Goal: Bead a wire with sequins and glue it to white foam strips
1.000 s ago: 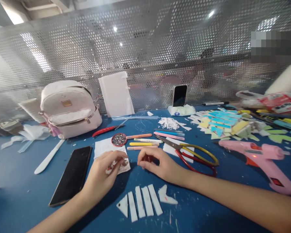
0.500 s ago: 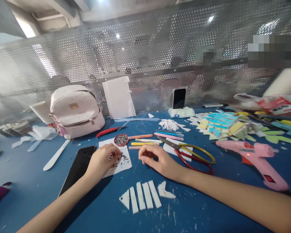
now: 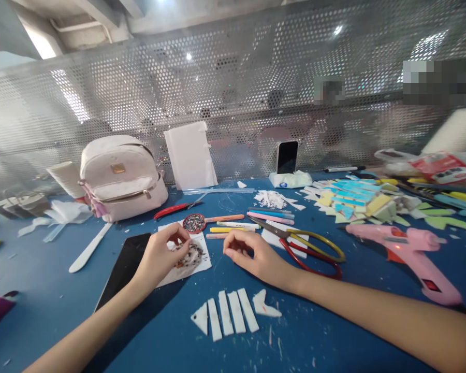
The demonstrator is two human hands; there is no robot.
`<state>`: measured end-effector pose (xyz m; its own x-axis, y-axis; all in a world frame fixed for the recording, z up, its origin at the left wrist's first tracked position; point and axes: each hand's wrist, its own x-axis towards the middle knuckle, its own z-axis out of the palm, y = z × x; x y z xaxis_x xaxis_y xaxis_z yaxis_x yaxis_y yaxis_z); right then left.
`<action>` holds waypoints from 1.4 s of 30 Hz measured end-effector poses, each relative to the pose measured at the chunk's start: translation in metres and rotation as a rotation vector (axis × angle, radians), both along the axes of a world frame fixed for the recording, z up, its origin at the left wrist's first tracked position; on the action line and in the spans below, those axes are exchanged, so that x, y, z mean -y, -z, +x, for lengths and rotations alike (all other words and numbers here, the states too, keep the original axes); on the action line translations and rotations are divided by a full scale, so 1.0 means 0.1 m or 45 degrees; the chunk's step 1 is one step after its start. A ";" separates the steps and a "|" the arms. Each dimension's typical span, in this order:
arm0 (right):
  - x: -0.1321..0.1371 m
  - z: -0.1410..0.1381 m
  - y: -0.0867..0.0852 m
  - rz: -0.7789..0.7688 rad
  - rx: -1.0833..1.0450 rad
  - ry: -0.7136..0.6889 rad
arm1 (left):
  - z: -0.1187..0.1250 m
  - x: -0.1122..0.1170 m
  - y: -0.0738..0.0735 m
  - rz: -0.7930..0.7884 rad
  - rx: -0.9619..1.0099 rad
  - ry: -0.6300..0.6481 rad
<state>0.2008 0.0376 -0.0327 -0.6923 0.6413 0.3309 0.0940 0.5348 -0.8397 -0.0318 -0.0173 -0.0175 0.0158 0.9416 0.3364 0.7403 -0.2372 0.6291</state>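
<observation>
Holding the left hand [image 3: 163,256] above a white paper [image 3: 202,264] with scattered dark bits [image 3: 194,254], with thumb and forefinger bent close together; cannot tell whether pinching any bit. Resting the right hand [image 3: 256,255] on the blue table [image 3: 159,331], loosely curled, near the scissors [image 3: 282,234]; cannot tell whether fully closed. Nearer to the body, in a row, white fish pieces [image 3: 236,312].

No lettering, brand or number is legible. The gold plate [image 3: 118,168] on the backpack [image 3: 108,151], the round blue mark [image 3: 283,185] on the packet [image 3: 300,180] and the print on the red packaging [image 3: 438,167] are too small or blurred to read.
</observation>
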 end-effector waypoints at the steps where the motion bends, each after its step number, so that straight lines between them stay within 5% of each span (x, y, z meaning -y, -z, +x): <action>1: 0.00 0.00 0.00 0.003 -0.002 0.008 | 0.04 0.02 0.01 -0.006 0.047 0.017; 7: 0.02 0.00 0.01 0.027 -0.023 0.018 | 0.30 0.22 0.15 -0.101 0.461 0.160; 16: 0.04 0.01 0.01 0.050 -0.064 0.026 | 0.31 0.27 0.21 -0.163 0.665 0.150; 42: 0.07 0.02 -0.02 0.131 -0.059 0.037 | 0.34 0.33 0.21 -0.003 0.398 0.183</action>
